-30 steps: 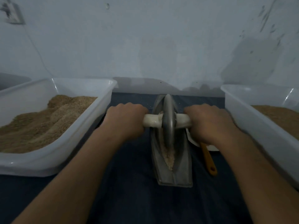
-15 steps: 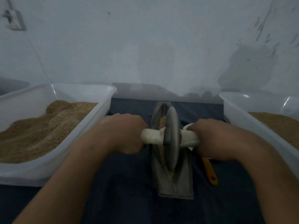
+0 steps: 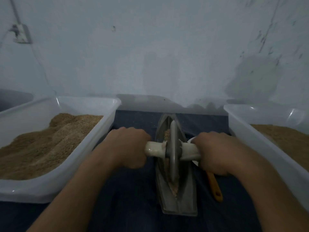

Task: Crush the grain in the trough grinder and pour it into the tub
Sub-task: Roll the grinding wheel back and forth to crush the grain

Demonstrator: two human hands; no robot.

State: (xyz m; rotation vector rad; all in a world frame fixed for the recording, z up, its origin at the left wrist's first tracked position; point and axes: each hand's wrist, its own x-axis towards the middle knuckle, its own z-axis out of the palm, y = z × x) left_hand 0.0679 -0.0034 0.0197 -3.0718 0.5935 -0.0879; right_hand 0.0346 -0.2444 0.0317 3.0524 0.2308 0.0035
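Two hands work one roller: the left hand (image 3: 128,148) and right hand (image 3: 215,153) each curl their fingers around the handle (image 3: 154,150) of the wheel (image 3: 173,151), which stands in the trough (image 3: 185,198) on some grain (image 3: 173,187). Crushing looks underway; pouring remains. Two tubs (image 3: 87,143) (image 3: 267,148) flank it, and one orange-handled tool (image 3: 214,188) lies beside.

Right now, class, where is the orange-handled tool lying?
In the head view the orange-handled tool lies on the dark cloth just right of the trough grinder, under the right hand, with the right tub beyond it.
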